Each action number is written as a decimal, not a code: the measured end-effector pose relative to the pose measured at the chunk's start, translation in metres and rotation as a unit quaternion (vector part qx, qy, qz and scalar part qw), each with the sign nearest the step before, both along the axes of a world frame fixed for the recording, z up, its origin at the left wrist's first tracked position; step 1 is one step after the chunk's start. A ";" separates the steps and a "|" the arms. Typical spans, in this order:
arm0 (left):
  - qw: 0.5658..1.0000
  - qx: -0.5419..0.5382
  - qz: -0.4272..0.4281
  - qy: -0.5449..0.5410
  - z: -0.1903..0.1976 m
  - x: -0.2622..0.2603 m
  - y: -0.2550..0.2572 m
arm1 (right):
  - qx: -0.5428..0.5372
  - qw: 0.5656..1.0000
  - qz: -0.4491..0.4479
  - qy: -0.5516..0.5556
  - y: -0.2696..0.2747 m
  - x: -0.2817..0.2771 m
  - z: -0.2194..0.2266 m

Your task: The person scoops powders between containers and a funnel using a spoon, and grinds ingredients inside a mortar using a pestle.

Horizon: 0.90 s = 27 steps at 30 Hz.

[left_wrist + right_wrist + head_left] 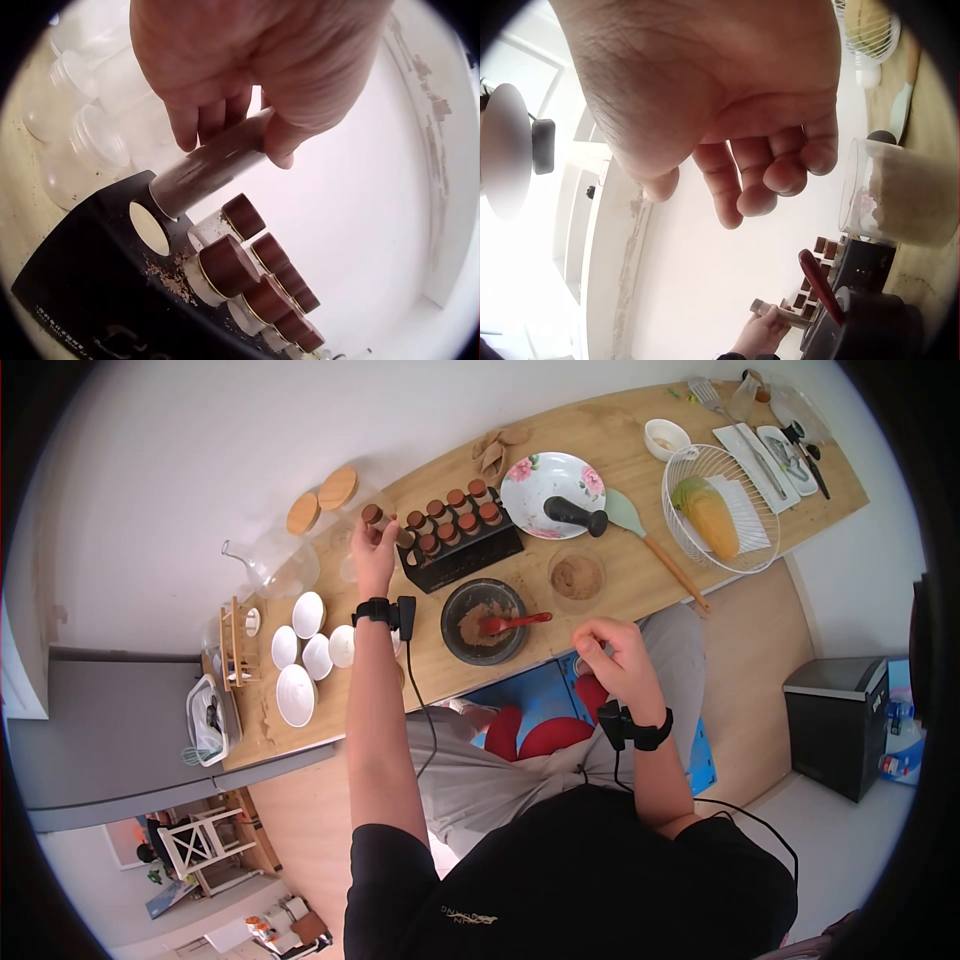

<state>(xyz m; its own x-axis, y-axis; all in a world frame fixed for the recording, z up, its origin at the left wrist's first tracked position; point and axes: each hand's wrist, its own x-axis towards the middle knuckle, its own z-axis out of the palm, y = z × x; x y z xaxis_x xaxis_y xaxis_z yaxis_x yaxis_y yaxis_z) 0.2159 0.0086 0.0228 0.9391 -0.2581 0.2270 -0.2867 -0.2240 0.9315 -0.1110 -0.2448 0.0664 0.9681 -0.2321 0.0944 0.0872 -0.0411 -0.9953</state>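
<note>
My left hand (374,557) grips a spice jar (206,171) with a brown cap, holding it tilted. The jar's lower end is right at an open hole of the black spice rack (97,259). Several brown-capped jars (465,520) stand in the rack, and brown crumbs (174,279) lie on its top. Over the table's front edge, my right hand (622,662) hangs with loosely curled fingers and holds nothing. Nearest to it are a glass container (577,574) of brown powder and a dark bowl (452,640) with brown powder and a red spoon (520,621) inside.
White bowls (296,695) and a glass pitcher (285,572) stand left on the table (440,685). Behind the rack's right end lies a floral plate (530,475) with a black pestle-like tool (575,515). A green spatula (665,560) and wire basket (690,560) are farther right.
</note>
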 end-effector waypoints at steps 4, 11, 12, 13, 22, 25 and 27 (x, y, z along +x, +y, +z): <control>0.999 -0.028 0.008 -0.042 0.004 0.004 -0.008 | -0.023 1.000 0.004 0.007 0.000 0.000 -0.003; 0.992 0.114 0.050 -0.012 -0.004 0.001 -0.006 | -0.026 1.000 0.006 0.001 0.002 0.000 -0.001; 0.985 0.159 0.061 -0.028 -0.011 0.002 -0.005 | -0.025 1.000 0.005 -0.001 0.002 -0.001 -0.001; 0.985 0.159 0.059 -0.028 -0.017 0.002 -0.004 | -0.025 1.000 0.003 -0.001 0.001 -0.001 0.000; 0.983 0.175 0.045 -0.025 -0.037 0.015 0.005 | -0.047 0.999 0.000 -0.020 0.000 -0.002 -0.002; 0.982 0.186 0.037 -0.018 -0.034 0.018 0.006 | -0.042 0.999 -0.001 -0.019 0.000 -0.002 -0.002; 0.978 0.201 0.057 0.000 -0.034 0.020 0.006 | -0.043 0.999 0.000 -0.019 -0.001 -0.002 -0.002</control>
